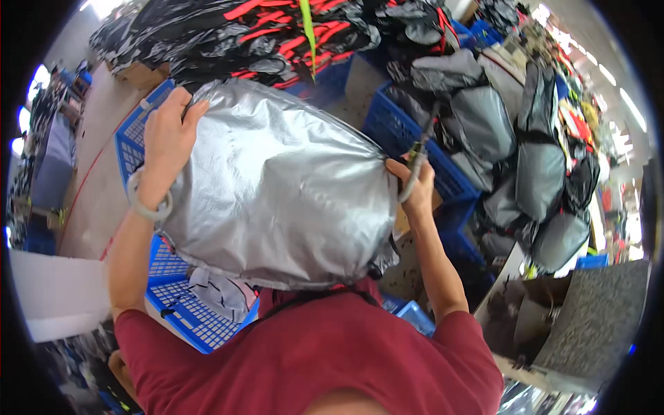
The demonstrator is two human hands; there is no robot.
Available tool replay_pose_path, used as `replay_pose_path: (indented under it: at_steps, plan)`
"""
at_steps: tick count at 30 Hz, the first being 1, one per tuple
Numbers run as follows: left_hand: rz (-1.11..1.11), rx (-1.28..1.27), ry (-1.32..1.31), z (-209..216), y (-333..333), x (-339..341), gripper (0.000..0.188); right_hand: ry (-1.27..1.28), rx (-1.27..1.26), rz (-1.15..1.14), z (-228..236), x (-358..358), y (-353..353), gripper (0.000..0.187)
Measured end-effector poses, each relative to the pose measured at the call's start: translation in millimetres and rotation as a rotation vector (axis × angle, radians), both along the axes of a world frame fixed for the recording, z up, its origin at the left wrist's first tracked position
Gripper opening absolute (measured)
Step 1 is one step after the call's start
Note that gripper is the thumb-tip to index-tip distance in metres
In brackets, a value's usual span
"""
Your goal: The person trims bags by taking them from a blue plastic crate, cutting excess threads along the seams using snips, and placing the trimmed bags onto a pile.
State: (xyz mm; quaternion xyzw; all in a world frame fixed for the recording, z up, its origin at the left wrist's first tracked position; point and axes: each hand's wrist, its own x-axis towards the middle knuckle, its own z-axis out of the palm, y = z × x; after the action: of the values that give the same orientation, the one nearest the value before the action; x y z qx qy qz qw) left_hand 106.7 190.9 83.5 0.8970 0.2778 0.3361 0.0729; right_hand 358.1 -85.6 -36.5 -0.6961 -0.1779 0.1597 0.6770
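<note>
A large silver, foil-like bag piece (277, 187) with a dark seamed edge spreads out in front of my chest. My left hand (168, 135) is closed on its upper left edge, the thumb lying over the silver face. At the right edge, my right hand (417, 185) pinches the dark seam between thumb and finger. That same hand also holds scissors (415, 155) with pale wrapped handles, their dark blades pointing up and away from the bag. Part of the handles is hidden by my fingers. A pale bangle (149, 200) circles my left wrist.
Blue plastic crates (197, 315) stand under and left of the bag, one with grey cloth in it. Another blue crate (387, 117) is beyond my right hand. Black-and-red bag pieces (277, 34) pile up ahead; silver bags (539, 180) heap at right, near a box (588, 318).
</note>
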Motion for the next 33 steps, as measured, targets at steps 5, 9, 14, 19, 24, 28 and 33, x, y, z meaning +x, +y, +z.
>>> replay_pose_path:
  at_steps: [5, 9, 14, 19, 24, 28, 33]
  plan:
    - [0.028, 0.065, -0.015, -73, 20, 9, 0.026, 0.000, -0.165, -0.004, -57, 17, -38, 0.026]
    - [0.054, 0.004, 0.009, -69, 17, 16, 0.026, -0.589, -0.559, 0.026, -101, 15, -82, 0.036]
    - [0.022, -0.018, -0.037, -76, 23, 18, 0.026, -0.682, -0.727, 0.117, -115, 6, -79, 0.039]
    - [0.076, -0.109, -0.043, -74, 22, 15, 0.025, -0.712, -0.763, 0.166, -102, 15, -61, 0.029]
    - [0.100, -0.187, -0.081, -76, 30, 18, 0.021, -0.643, -0.744, 0.237, -111, 28, -59, 0.020]
    - [0.054, -0.216, -0.204, -80, 35, 6, 0.013, -0.650, -0.540, 0.098, -116, 48, -44, 0.017]
    - [0.149, -0.304, -0.172, -97, 37, 6, 0.010, -0.856, -0.375, 0.352, -53, 76, 36, 0.035]
